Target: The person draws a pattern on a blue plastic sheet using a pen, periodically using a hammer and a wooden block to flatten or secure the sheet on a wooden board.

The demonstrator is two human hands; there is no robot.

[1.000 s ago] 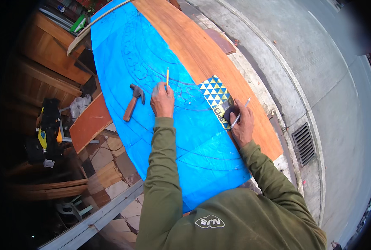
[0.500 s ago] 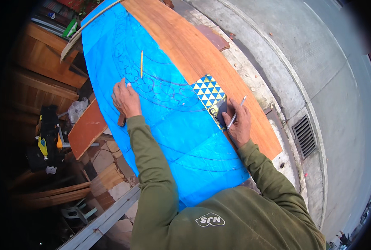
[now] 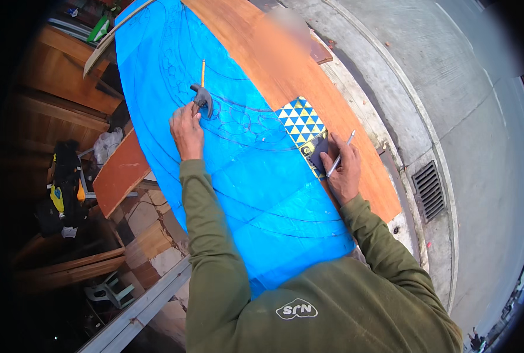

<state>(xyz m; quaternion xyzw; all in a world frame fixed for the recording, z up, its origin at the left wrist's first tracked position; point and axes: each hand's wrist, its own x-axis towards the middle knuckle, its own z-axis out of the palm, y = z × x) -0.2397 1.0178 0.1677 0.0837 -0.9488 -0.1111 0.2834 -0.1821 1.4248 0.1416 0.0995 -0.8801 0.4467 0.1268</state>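
Observation:
My left hand point(image 3: 186, 134) is closed round a claw hammer point(image 3: 203, 101), its dark head standing out past my fingers over the blue sheet point(image 3: 256, 206). Just beyond that head lies a yellow pencil point(image 3: 203, 72). Curving dark lines are drawn on the sheet. In my right hand point(image 3: 345, 175) a slim silver pen-like tool point(image 3: 340, 154) is held between the fingers. That hand rests by a booklet point(image 3: 303, 122) with blue, white and yellow triangles. Its fingertips touch a dark flat piece point(image 3: 316, 153) on the booklet, whose kind I cannot make out.
An orange-brown wooden board point(image 3: 332, 106) runs under the sheet's right side. A reddish panel point(image 3: 119, 175) juts out at the left, near a black bag point(image 3: 68, 176) and a light plastic stool point(image 3: 110, 291). A drain grate point(image 3: 428, 191) lies in the pavement at right.
My left hand has moved away from me and slightly right; the hammer's head now shows beyond the fingers. My right hand has barely shifted, still with the pen-like tool.

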